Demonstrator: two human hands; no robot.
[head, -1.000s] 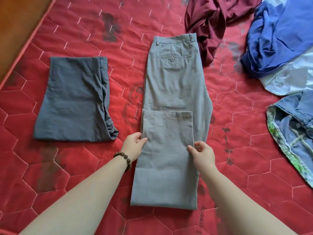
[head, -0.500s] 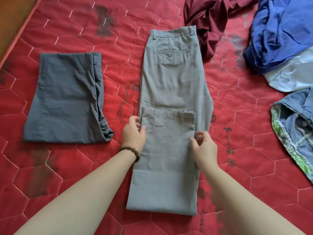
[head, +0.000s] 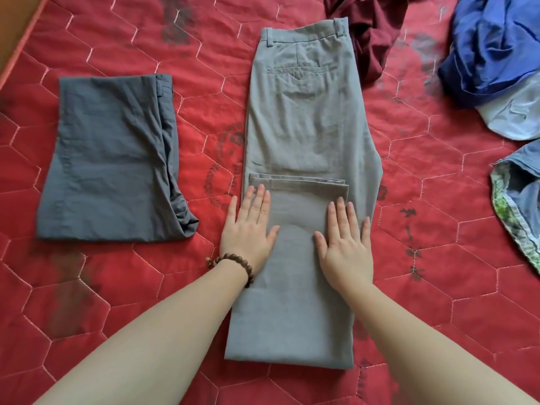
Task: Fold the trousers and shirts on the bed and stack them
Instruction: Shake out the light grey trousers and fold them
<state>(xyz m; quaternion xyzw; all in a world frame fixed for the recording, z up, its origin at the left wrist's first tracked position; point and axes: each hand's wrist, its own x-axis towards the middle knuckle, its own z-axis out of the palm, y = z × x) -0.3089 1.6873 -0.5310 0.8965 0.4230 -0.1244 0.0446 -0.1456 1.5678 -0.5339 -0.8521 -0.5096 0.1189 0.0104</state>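
Both hands (head: 295, 238) now flat | grey trousers (head: 306, 135) legs folded up

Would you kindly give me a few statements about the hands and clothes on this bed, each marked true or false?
1. Both hands lie flat on the light grey trousers. True: the left hand and the right hand press with straight fingers.
2. The trouser legs are folded up over the upper part. True.
3. The dark grey trousers sit on top of the light grey pair. False: they lie folded apart, to the left.
4. The beaded bracelet is on the right wrist. False: it is on the left.
5. The maroon garment is neatly folded. False: it lies crumpled.
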